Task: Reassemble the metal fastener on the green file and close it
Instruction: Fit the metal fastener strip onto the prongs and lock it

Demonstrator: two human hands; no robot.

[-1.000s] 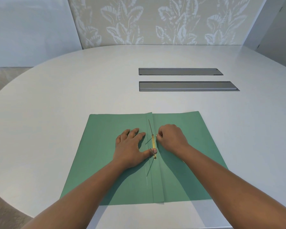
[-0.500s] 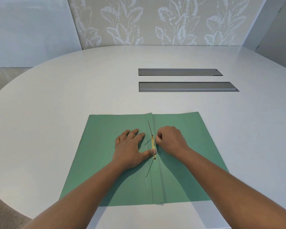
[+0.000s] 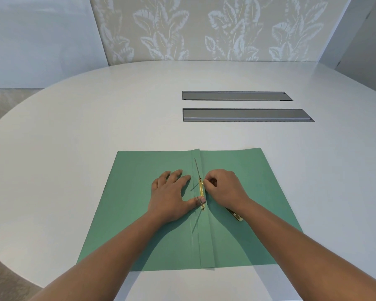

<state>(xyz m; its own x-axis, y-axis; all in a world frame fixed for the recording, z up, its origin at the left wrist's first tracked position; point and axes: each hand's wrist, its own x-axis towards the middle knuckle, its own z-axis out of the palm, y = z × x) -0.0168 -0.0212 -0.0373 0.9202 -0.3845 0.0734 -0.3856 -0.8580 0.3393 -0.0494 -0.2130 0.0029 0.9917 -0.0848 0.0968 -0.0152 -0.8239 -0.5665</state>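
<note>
The green file [image 3: 139, 213] lies open and flat on the white table, spine fold running toward me. A brass fastener bar [image 3: 201, 190] sits along the fold, with a thin metal prong [image 3: 197, 167] rising past its far end. My left hand [image 3: 172, 196] lies flat on the left flap, thumb pressing the bar's near end. My right hand [image 3: 224, 187] is curled, fingertips pinching at the bar's far end. A second brass piece [image 3: 234, 215] lies on the right flap, partly under my right wrist.
Two long grey recessed cable trays [image 3: 245, 115] are set in the table [image 3: 74, 137] beyond the file. The table's rounded edge curves at the left. A leaf-patterned wall panel stands behind.
My right hand has shifted slightly at the bar's far end; the left hand stays put with its thumb on the bar. The file has not moved.
</note>
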